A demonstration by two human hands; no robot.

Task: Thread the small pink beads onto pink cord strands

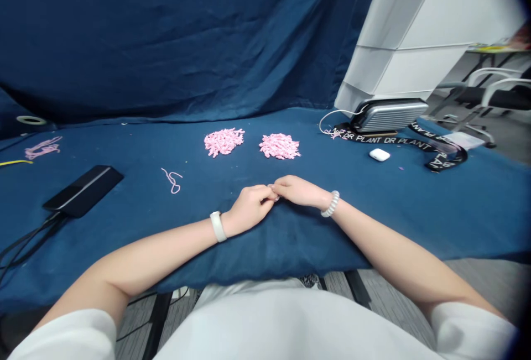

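Blue tablecloth (pixel 124 210) bears left hand (pixel 249 208) and right hand (pixel 296 189), fingertips meeting, each grip pinched narrow, contents unclear

Blue cloth-covered table (pixel 373 222): bare strip from left hand (pixel 248 208) and right hand (pixel 297 191) to left heap of small pink pieces (pixel 224 141) and right heap (pixel 279 146), narrow gap between heaps. Leftward: thin pink cord loop (pixel 172 180), flat black slab device (pixel 84 189), dark cables (pixel 25 240). Rightward: white oval earbud case (pixel 379 155), black printed lanyard (pixel 440 154), silver ribbed case (pixel 390 115). Dark blue curtain (pixel 166 34) closes far side.
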